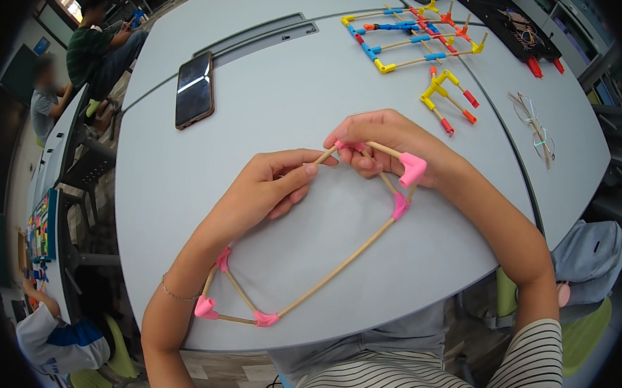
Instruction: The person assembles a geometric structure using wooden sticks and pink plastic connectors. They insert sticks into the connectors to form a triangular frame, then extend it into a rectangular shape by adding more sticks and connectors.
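Observation:
A frame of thin wooden sticks (pixel 335 268) joined by pink plastic corner connectors (pixel 411 168) lies partly on the grey table (pixel 274 105). My left hand (pixel 268 184) pinches a stick near its upper end. My right hand (pixel 386 145) grips the top of the frame by a pink connector at its fingertips. Three more pink connectors (pixel 206 308) sit at the frame's lower left, next to my left forearm, close to the table's front edge.
A dark phone (pixel 194 89) lies at the left. Another stick structure with blue, yellow and red connectors (pixel 408 42) and a small yellow-red piece (pixel 447 99) lie at the back. Glasses (pixel 535 130) rest at the right. Other people sit at the far left.

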Demonstrator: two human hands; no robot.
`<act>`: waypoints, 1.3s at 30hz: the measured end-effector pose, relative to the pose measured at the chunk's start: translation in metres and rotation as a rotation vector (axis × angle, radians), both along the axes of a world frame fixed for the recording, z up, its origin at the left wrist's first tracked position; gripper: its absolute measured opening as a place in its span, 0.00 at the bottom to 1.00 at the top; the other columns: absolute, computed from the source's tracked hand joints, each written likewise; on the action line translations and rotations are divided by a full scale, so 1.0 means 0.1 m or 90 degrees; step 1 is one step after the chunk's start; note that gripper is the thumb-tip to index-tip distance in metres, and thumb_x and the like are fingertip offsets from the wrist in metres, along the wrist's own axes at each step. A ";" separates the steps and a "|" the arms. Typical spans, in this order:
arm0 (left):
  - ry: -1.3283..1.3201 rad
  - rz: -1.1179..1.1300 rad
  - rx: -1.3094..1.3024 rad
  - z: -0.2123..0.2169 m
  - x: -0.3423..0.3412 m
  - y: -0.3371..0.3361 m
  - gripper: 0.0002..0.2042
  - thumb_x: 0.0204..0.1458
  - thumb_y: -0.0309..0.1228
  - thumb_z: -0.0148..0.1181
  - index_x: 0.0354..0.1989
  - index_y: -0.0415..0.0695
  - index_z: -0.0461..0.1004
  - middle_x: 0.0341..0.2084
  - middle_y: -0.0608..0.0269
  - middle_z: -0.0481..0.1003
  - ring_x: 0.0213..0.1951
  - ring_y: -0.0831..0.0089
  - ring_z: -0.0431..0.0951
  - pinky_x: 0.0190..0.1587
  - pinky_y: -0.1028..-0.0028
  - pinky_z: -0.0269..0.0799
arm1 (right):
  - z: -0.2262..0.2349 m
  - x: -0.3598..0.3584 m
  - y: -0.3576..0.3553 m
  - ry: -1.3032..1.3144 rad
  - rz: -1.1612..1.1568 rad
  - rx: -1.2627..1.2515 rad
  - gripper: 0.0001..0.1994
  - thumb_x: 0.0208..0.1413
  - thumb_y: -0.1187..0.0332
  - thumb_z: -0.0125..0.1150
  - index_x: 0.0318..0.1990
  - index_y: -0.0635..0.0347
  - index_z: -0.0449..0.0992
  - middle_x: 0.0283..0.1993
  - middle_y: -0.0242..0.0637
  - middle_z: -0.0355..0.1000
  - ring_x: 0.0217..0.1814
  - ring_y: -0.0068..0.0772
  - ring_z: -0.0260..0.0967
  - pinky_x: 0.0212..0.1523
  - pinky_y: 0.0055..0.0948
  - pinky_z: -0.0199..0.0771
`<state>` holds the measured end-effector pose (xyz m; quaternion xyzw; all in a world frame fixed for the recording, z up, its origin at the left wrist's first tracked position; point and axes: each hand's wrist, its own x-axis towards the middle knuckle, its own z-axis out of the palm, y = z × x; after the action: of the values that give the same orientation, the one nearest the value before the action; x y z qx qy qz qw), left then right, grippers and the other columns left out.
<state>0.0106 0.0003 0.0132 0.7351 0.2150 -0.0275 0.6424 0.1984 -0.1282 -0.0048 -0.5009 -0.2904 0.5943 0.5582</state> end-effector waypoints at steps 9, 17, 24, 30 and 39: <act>0.030 -0.033 -0.029 0.02 0.04 0.06 0.13 0.65 0.35 0.51 0.43 0.39 0.79 0.18 0.75 0.67 0.16 0.90 0.56 0.20 0.85 0.47 | -0.04 0.01 -0.01 0.001 0.025 -0.023 0.11 0.60 0.66 0.57 0.38 0.68 0.75 0.25 0.33 0.69 0.22 0.16 0.61 0.21 0.17 0.58; 0.055 -0.038 -0.107 0.00 0.04 0.08 0.13 0.64 0.35 0.55 0.37 0.37 0.79 0.17 0.71 0.70 0.16 0.89 0.58 0.18 0.84 0.47 | 0.01 -0.14 -0.05 0.149 0.096 -0.024 0.10 0.60 0.69 0.45 0.43 0.67 0.68 0.20 0.27 0.57 0.19 0.19 0.49 0.19 0.24 0.50; 0.041 -0.024 -0.071 -0.01 0.03 0.04 0.12 0.63 0.34 0.57 0.35 0.37 0.80 0.16 0.70 0.70 0.14 0.89 0.56 0.16 0.83 0.45 | -0.03 -0.18 -0.05 0.227 0.095 -0.047 0.08 0.60 0.71 0.43 0.42 0.64 0.66 0.19 0.23 0.49 0.19 0.17 0.43 0.19 0.24 0.47; -0.009 -0.095 -0.081 -0.01 0.02 0.14 0.15 0.64 0.37 0.54 0.40 0.37 0.79 0.17 0.68 0.72 0.13 0.88 0.59 0.16 0.83 0.46 | 0.11 -0.16 -0.06 0.175 0.111 -0.028 0.09 0.60 0.72 0.44 0.44 0.66 0.67 0.19 0.23 0.50 0.19 0.17 0.45 0.20 0.22 0.49; -0.008 -0.127 0.010 0.10 -0.14 0.53 0.21 0.68 0.42 0.46 0.48 0.35 0.76 0.30 0.58 0.80 0.32 0.76 0.79 0.37 0.78 0.73 | 0.09 0.38 -0.06 0.168 0.037 0.008 0.19 0.60 0.71 0.43 0.53 0.79 0.67 0.21 0.28 0.63 0.20 0.20 0.58 0.23 0.22 0.59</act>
<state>-0.0032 0.0530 0.0231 0.7579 0.1370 -0.0853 0.6322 0.2360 -0.1339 0.0046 -0.4064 -0.2320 0.6691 0.5773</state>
